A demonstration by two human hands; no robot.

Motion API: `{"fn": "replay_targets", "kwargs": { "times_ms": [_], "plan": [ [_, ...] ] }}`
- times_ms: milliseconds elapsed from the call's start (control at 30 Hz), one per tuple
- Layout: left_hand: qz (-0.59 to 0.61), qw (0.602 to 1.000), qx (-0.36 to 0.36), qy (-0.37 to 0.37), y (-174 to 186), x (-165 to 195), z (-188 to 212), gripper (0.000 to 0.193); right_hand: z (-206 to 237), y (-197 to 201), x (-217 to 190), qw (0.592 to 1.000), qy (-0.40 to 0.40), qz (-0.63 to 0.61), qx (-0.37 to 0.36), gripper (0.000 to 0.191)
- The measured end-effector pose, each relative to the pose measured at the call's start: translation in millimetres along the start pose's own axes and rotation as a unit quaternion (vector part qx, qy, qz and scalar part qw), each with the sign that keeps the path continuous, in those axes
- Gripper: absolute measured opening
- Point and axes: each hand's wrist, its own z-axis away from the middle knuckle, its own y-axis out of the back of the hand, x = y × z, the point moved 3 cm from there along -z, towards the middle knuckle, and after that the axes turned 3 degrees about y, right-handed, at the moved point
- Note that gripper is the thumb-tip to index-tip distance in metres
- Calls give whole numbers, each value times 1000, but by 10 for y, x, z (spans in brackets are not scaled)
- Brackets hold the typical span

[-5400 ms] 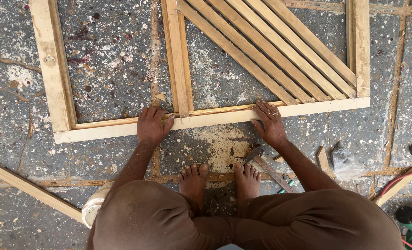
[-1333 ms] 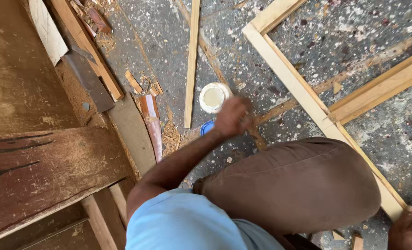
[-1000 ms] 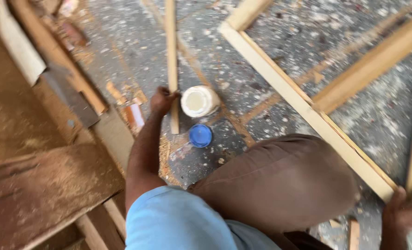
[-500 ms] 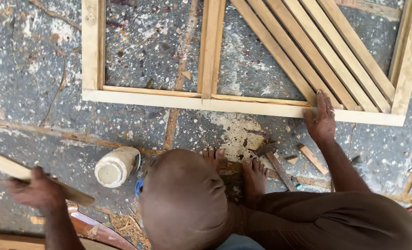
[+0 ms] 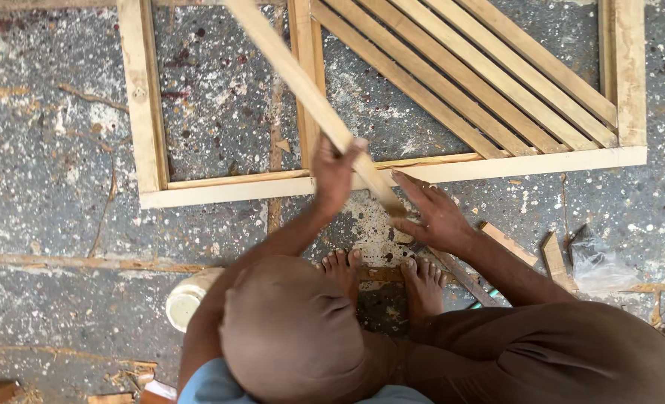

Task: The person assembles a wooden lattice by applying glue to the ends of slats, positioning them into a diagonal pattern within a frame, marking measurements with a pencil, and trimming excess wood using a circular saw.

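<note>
— Where's the wooden slat (image 5: 302,82)?
— Slanting over the wooden frame (image 5: 392,173), its lower end past the frame's bottom rail. Left hand (image 5: 335,173) is wrapped around it.
— And the right hand (image 5: 435,215)?
— Fingers spread narrow, resting on the slat's lower end.

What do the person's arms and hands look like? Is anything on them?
Both arms are bare, with no gloves, watch or rings that show. The left hand and right hand are bare too. A light blue sleeve shows only near the left shoulder; no sleeve shows on the right arm.
</note>
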Motion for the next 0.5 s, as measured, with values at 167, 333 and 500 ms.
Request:
{"fn": "replay_targets", "kwargs": {
  "times_ms": [167,333,500],
  "plan": [
    [6,991,-90,94,-389,-597,412,22,144,-303,268,980,-175,-64,-63,97],
    [-7,971,-98,219,-140,-863,79,28,535,-429,847,973,-229,-28,10,78],
    [-15,968,-26,249,145,-923,-706,30,885,-475,1273,975,-215,32,49,73]
  ]
}}
